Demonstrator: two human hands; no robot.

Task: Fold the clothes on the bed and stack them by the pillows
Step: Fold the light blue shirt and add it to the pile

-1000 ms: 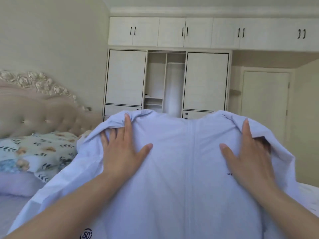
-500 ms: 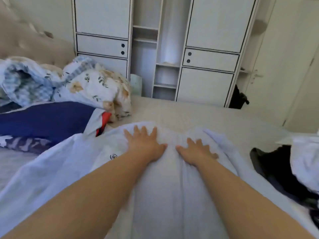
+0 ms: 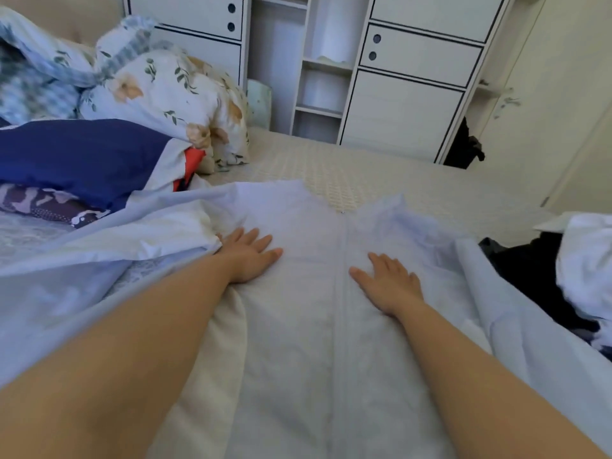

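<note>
A pale blue shirt (image 3: 318,326) lies spread flat on the bed (image 3: 364,173), collar end away from me, its button line running down the middle. My left hand (image 3: 248,256) presses flat on the shirt left of that line, fingers straight. My right hand (image 3: 387,283) presses flat on the right side, fingers spread. One sleeve (image 3: 99,240) trails off to the left, the other (image 3: 530,319) to the right. A floral pillow (image 3: 172,101) sits at the far left by the headboard.
A folded navy garment with a red patch (image 3: 86,157) and a patterned dark piece (image 3: 43,203) lie at the left near the pillow. A black garment (image 3: 530,273) and a white one (image 3: 586,263) lie at the right. A white wardrobe (image 3: 410,77) stands beyond the bed.
The shirt, held up in the air a second ago, now lies on the bed. Both hands have slid apart from the middle, smoothing the fabric outward.
</note>
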